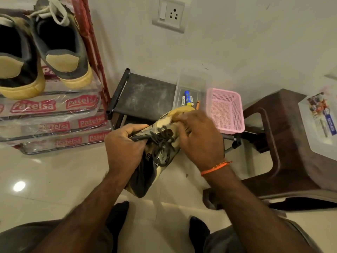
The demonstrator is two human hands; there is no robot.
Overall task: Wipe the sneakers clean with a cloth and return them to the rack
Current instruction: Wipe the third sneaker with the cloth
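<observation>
Mid-wipe step: left hand (pixel 125 143) gripped the sneaker (pixel 156 152) by its laces at frame centre, right hand (pixel 198 136) pressed curled fingers on its toe, cloth not visible; next likely finishing, then racking it on the rack (pixel 94 52) at 10 o'clock.

Bare forearms, an orange thread wristband (pixel 216 167), dark socks (pixel 118 212).

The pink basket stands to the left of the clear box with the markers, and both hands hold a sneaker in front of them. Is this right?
Not quite. In the head view the pink basket stands to the right of the clear box with the markers. The rest holds: left hand and right hand hold the sneaker.
</observation>
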